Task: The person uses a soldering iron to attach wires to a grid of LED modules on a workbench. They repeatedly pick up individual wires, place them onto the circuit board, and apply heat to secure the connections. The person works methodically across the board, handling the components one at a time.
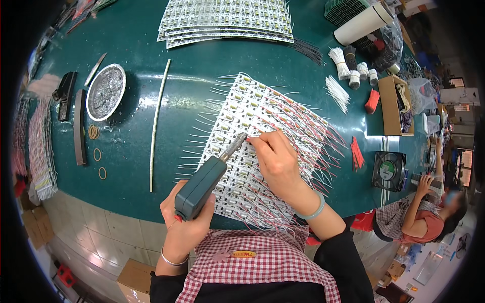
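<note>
A panel of white circuit boards (pixel 237 108) lies tilted on the green table before me, with white wires off its left edge and red and white wires over its right half. My left hand (pixel 188 214) is wrapped round a dark green soldering gun (pixel 202 187), whose metal tip points up and right to the panel's middle. Beside that tip, my right hand (pixel 277 159) pinches a thin wire (pixel 248 140) against the board. Most of the wire is hidden by the fingers.
A stack of board panels (pixel 227 22) lies at the far side. On the left are a metal bowl (pixel 120 96), rubber bands (pixel 97 154) and a long thin strip (pixel 159 116). Wire bundles (pixel 337 94), a cardboard box (pixel 391 118) and a fan (pixel 389 171) occupy the right. Another person (pixel 424 212) sits there.
</note>
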`<act>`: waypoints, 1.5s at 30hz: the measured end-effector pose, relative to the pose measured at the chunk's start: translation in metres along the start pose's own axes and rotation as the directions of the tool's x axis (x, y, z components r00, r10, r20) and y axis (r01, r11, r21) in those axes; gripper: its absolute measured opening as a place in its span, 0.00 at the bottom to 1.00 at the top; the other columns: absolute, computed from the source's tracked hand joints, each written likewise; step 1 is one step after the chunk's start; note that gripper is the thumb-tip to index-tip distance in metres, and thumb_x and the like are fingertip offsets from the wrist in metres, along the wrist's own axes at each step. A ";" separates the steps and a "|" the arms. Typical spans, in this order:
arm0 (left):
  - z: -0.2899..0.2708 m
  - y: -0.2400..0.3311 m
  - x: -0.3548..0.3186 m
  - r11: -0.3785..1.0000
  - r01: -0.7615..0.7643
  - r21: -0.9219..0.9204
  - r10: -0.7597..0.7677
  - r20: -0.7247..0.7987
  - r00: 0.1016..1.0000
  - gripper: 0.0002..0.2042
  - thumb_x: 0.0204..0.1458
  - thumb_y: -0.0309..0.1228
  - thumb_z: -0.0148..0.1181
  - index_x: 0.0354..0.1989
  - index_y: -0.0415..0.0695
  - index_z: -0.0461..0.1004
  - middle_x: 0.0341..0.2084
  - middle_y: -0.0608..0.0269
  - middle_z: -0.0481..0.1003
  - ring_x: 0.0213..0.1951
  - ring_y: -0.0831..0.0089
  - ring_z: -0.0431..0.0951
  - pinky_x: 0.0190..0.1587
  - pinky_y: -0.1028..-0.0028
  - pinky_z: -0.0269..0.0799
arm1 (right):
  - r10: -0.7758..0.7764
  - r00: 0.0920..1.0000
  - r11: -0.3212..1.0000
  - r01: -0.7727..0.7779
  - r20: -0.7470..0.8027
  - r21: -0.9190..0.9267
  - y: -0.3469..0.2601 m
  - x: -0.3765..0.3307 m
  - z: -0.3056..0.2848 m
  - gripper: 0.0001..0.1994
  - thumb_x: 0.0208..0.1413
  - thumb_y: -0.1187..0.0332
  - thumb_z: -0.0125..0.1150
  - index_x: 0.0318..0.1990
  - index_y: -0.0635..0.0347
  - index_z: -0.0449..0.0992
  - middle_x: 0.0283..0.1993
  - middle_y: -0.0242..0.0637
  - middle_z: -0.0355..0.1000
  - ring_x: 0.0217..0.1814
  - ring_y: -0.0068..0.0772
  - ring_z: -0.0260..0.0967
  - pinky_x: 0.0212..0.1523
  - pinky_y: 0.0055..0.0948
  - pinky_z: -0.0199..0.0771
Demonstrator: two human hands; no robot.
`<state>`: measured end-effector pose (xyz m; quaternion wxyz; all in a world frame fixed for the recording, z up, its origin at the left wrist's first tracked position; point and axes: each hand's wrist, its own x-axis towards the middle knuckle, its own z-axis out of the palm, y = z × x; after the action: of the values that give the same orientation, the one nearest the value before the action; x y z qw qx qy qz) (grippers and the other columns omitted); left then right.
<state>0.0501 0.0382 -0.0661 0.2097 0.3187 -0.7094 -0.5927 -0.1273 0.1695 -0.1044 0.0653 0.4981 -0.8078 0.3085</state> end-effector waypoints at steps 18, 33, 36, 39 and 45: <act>-0.010 0.008 -0.004 0.997 -0.029 0.065 0.030 -0.016 0.999 0.08 0.44 0.17 0.66 0.35 0.32 0.78 0.27 0.63 0.76 0.28 0.81 0.74 0.30 0.79 0.70 | 0.012 1.000 1.000 -0.011 0.027 -0.019 -0.003 -0.001 -0.003 0.13 0.43 0.83 0.60 0.40 0.69 0.76 0.36 0.41 0.67 0.38 0.40 0.67 0.36 0.34 0.71; -0.016 0.000 -0.018 0.985 0.150 -0.083 -0.156 -0.074 0.985 0.09 0.44 0.20 0.71 0.34 0.35 0.79 0.29 0.65 0.79 0.28 0.81 0.76 0.32 0.79 0.72 | 0.051 0.998 0.985 -0.047 0.023 -0.169 -0.016 -0.005 -0.051 0.09 0.42 0.79 0.61 0.34 0.61 0.79 0.30 0.34 0.66 0.34 0.36 0.66 0.30 0.32 0.69; -0.014 -0.006 -0.021 0.998 0.059 -0.023 -0.060 -0.091 0.994 0.11 0.44 0.20 0.71 0.36 0.33 0.79 0.29 0.63 0.80 0.28 0.81 0.76 0.33 0.78 0.73 | 0.055 0.997 0.978 -0.042 0.058 -0.203 -0.029 -0.002 -0.060 0.09 0.42 0.77 0.62 0.34 0.60 0.78 0.30 0.33 0.66 0.33 0.35 0.66 0.29 0.32 0.68; -0.016 0.000 -0.018 0.998 -0.041 0.044 0.042 -0.032 0.999 0.12 0.44 0.19 0.70 0.38 0.32 0.78 0.30 0.62 0.80 0.29 0.81 0.77 0.34 0.79 0.73 | 0.008 0.997 0.987 0.003 0.071 -0.161 -0.035 0.004 -0.051 0.10 0.42 0.76 0.61 0.36 0.60 0.78 0.31 0.33 0.67 0.34 0.35 0.66 0.31 0.32 0.68; -0.019 -0.001 -0.024 1.000 -0.009 0.004 0.009 -0.022 1.000 0.11 0.45 0.18 0.68 0.38 0.31 0.78 0.31 0.61 0.80 0.30 0.81 0.77 0.33 0.79 0.73 | -0.035 0.996 0.986 0.047 0.077 -0.158 -0.021 -0.004 -0.017 0.12 0.41 0.77 0.59 0.38 0.62 0.77 0.32 0.34 0.67 0.36 0.35 0.66 0.31 0.32 0.68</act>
<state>0.0805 0.0415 -0.0609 0.2196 0.3226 -0.7094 -0.5868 -0.1109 0.1754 -0.0834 0.0815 0.5188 -0.8213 0.2228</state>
